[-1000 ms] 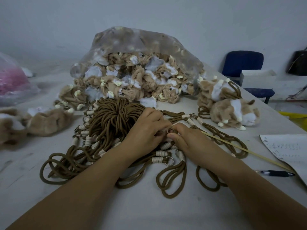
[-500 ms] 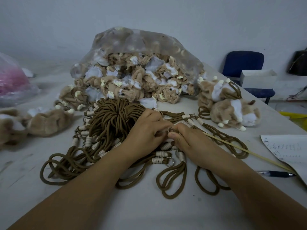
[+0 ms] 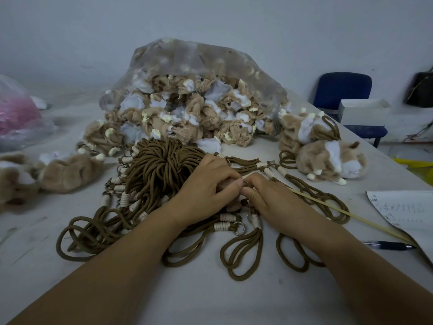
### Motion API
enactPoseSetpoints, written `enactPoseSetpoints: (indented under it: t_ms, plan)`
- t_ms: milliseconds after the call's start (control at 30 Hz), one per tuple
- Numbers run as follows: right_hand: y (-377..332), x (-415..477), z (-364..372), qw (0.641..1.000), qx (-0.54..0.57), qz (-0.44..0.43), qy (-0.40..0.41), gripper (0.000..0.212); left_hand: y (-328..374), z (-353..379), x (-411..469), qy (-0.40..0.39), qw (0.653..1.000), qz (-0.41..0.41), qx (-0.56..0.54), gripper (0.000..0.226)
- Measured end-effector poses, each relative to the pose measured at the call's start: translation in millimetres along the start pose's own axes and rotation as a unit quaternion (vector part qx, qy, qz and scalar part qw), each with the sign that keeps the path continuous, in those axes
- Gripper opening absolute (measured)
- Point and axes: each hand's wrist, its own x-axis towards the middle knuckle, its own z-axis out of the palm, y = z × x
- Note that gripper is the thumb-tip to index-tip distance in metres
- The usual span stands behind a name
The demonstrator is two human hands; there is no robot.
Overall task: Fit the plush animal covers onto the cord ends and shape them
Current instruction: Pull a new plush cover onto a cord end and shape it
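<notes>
The left hand [image 3: 206, 186] and right hand [image 3: 269, 200] meet thumb to thumb at centre, each grip pinching one cord end [image 3: 244, 183], seemingly to steady it for a cover. The cord pile [image 3: 161, 165] sits at 10 o'clock on the surface [image 3: 210, 296]. A bag [image 3: 199, 66] spilling plush covers [image 3: 187, 118] lies within reach at 12, finished animals [image 3: 328, 158] at 2.

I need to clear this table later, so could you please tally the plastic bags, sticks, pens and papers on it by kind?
Plastic bags: 2 (clear bag of plush covers, bag of pink material)
Thin wooden stick: 1
Pen: 1
Handwritten paper: 1
Total: 5
</notes>
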Motion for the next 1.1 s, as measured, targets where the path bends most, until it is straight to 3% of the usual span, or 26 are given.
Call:
enactPoseSetpoints:
  t_ms: [100,233,333,467,633,733,900,1100]
  plan:
    - [0,1,-1,0.999,-0.04,-0.004,-0.003,0.033,-3,1,1,-0.017,0.997,-0.044,-0.055,0.017]
    - [-2,2,-1,0.998,-0.063,-0.006,0.01,0.026,-4,1,1,-0.027,0.984,-0.112,-0.138,0.012]
    - [-3,-2,-5,0.995,0.085,0.029,0.033,0.024,-3,2,0,-0.015,0.987,-0.093,-0.127,0.011]
    - [-1,-4,-10,0.967,0.235,0.097,0.004,0.044,0,6,0,0.028,0.996,-0.039,-0.08,0.013]
    - [-2,-2,-9,0.948,0.295,0.114,-0.01,0.046,5,9,1,0.08,0.995,-0.021,-0.057,0.021]
    - [-1,-2,-8,0.915,0.38,0.131,-0.032,0.042,6,9,2,0.091,0.995,-0.009,-0.051,0.02]
    - [-1,1,-6,0.815,0.553,0.153,-0.082,0.042,5,8,3,0.092,0.995,0.031,-0.03,0.018]
    - [-5,3,-1,0.8,0.576,0.15,-0.076,0.041,1,6,4,0.089,0.994,0.042,-0.039,0.016]
